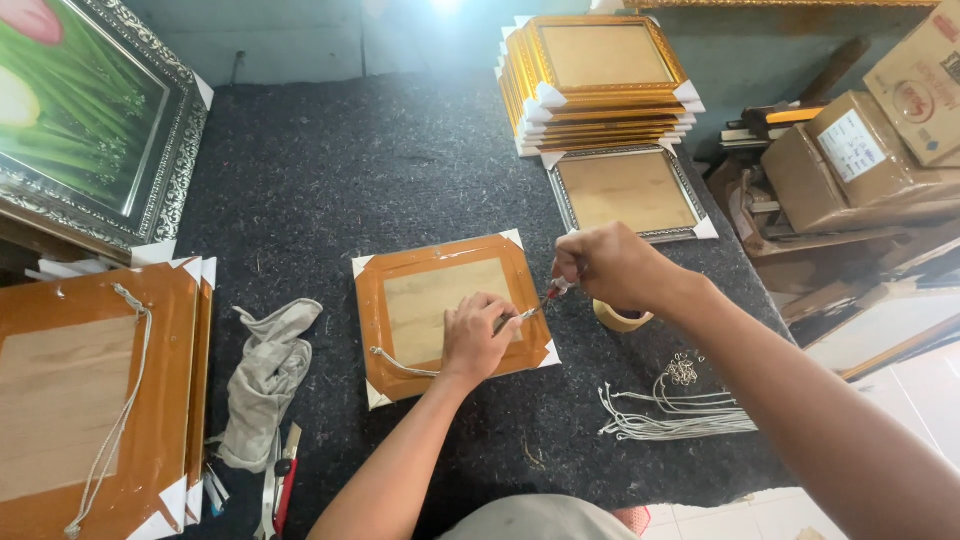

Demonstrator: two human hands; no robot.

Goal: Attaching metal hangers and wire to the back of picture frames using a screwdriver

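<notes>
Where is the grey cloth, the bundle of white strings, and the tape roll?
grey cloth (265, 385), head view, middle of the crumpled cloth.
bundle of white strings (675, 415), head view, middle of the strands.
tape roll (620, 318), head view, its front rim.

One orange-backed wooden frame (450, 310) lies face down under my two hands, left hand (478, 337) and right hand (610, 265); one grey cloth (265, 380), one tape roll (620, 317), one bundle of white cords (680, 412).

The left hand (478, 335) lies knuckles up, fingers curled, forearm stretched forward. The right hand (610, 266) is fisted, its arm bent inward.
</notes>
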